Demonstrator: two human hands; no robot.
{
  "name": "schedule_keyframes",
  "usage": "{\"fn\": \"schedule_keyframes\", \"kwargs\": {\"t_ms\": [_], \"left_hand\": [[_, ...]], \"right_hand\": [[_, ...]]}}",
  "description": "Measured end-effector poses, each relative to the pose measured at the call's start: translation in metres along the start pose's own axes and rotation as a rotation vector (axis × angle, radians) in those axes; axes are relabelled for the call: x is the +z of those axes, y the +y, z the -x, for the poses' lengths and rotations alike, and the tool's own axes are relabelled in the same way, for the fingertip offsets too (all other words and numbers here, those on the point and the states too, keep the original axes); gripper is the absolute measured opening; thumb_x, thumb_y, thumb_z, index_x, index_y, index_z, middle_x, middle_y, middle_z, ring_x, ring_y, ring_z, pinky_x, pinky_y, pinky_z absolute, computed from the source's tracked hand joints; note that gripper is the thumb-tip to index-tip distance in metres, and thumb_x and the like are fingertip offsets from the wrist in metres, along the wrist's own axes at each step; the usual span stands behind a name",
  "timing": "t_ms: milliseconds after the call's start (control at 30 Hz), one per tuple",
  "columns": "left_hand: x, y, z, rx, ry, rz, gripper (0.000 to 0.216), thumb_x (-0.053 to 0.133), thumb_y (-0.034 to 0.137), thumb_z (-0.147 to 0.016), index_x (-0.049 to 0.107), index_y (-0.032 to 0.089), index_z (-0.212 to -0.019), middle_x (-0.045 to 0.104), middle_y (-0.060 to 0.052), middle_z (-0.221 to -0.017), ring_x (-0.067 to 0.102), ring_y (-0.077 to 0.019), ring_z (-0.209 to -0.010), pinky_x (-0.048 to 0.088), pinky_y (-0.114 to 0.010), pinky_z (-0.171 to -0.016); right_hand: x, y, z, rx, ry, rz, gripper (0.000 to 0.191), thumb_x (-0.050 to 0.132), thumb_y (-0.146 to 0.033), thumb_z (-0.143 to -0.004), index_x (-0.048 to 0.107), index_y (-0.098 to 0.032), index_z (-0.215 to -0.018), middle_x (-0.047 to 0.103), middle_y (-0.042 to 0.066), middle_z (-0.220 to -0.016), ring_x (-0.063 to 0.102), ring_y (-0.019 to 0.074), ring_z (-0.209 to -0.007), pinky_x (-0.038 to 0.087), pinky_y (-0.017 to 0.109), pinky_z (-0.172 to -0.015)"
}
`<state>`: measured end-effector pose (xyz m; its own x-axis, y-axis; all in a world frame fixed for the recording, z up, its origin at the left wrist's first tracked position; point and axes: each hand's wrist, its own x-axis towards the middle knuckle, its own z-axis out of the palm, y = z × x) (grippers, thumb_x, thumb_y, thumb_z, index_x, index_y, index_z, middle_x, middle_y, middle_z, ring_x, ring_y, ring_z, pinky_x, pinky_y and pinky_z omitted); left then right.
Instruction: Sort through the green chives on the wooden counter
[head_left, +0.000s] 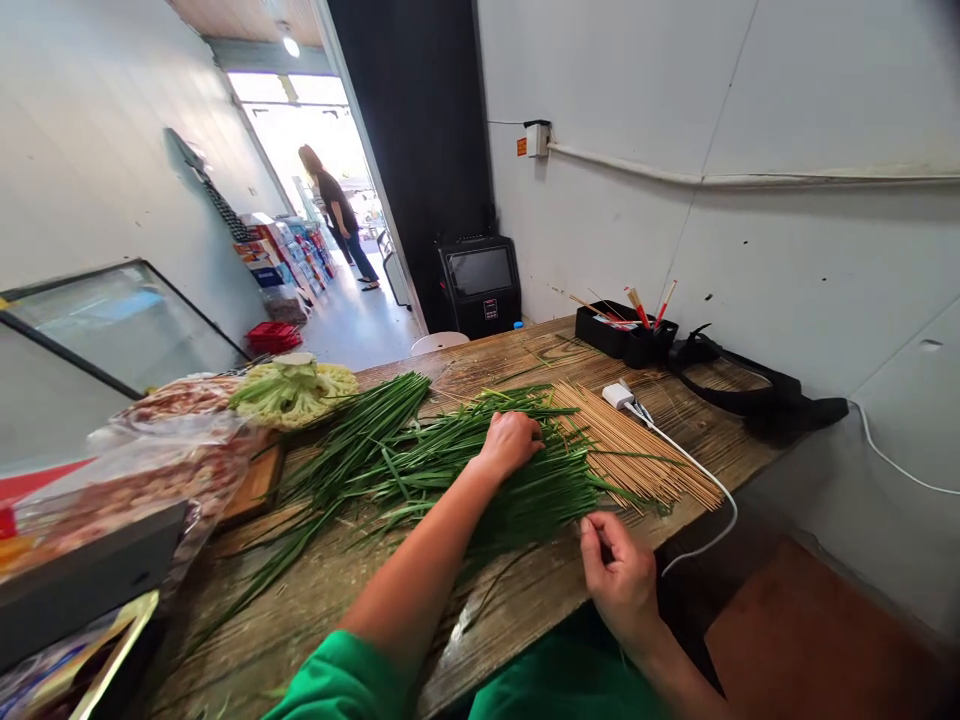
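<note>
A wide pile of long green chives (420, 455) lies across the wooden table (322, 590). My left hand (512, 441) rests on top of the pile with its fingers curled down into the stalks. My right hand (619, 577) is at the table's near edge, fingers pinched together beside the chive ends; whether it holds a stalk is unclear. A spread of thin bamboo skewers (637, 450) lies just right of the chives.
A cauliflower (294, 390) and plastic-wrapped meat (142, 470) sit at the left. A white charger and cable (660, 430), a black tray of chopsticks (622, 335) and a black strap (750, 395) lie at the right. A person (337, 215) stands far off in the doorway.
</note>
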<state>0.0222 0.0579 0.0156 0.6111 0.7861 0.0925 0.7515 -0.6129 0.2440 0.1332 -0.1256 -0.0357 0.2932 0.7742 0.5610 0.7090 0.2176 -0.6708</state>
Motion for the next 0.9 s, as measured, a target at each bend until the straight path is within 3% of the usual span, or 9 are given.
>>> {"fn": "schedule_keyframes", "kwargs": {"t_ms": [133,367,600,800,900], "left_hand": [[0.006,-0.002,-0.001,-0.064,0.054,0.105,0.018,0.059,0.031,-0.077,0.073,0.021,-0.084,0.069,-0.005,-0.083,0.059,-0.0186,-0.082,0.040,-0.029,-0.077],[-0.014,-0.011,-0.004,-0.147,0.098,0.498,0.026,0.056,0.032,-0.075,0.072,0.012,-0.077,0.063,-0.001,-0.060,0.051,-0.0106,-0.057,0.038,-0.021,-0.057],[-0.030,-0.004,0.002,-0.076,-0.127,1.026,0.032,0.049,0.013,-0.071,0.060,0.008,-0.101,0.066,-0.003,-0.073,0.051,-0.0058,-0.054,0.039,-0.017,-0.054],[-0.025,0.003,0.002,-0.139,-0.161,0.966,0.051,0.044,0.006,-0.066,0.056,0.008,-0.115,0.061,0.001,-0.070,0.048,-0.0054,-0.049,0.034,-0.017,-0.046],[-0.019,0.001,0.000,-0.135,-0.152,0.823,0.047,0.043,0.009,-0.068,0.060,0.011,-0.112,0.056,0.003,-0.059,0.047,-0.0064,-0.048,0.034,-0.017,-0.047]], "right_hand": [[-0.001,0.001,-0.005,0.074,-0.065,-0.018,0.025,0.043,-0.032,-0.088,0.056,-0.017,-0.073,0.049,-0.005,-0.049,0.045,0.0087,-0.039,0.034,0.019,-0.042],[-0.001,0.007,-0.013,0.178,-0.133,-0.073,0.029,0.041,-0.037,-0.089,0.055,-0.019,-0.071,0.051,-0.003,-0.053,0.047,0.0105,-0.045,0.035,0.020,-0.044],[0.001,0.009,-0.016,0.206,-0.151,-0.095,0.029,0.040,-0.036,-0.089,0.055,-0.019,-0.072,0.055,-0.002,-0.056,0.049,0.0115,-0.047,0.037,0.021,-0.046],[0.000,0.008,-0.016,0.215,-0.145,-0.103,0.029,0.040,-0.037,-0.089,0.056,-0.019,-0.073,0.054,-0.002,-0.056,0.050,0.0119,-0.049,0.038,0.022,-0.048],[-0.001,0.007,-0.017,0.214,-0.142,-0.090,0.029,0.041,-0.037,-0.088,0.055,-0.018,-0.071,0.054,-0.002,-0.056,0.051,0.0120,-0.051,0.038,0.022,-0.050]]}}
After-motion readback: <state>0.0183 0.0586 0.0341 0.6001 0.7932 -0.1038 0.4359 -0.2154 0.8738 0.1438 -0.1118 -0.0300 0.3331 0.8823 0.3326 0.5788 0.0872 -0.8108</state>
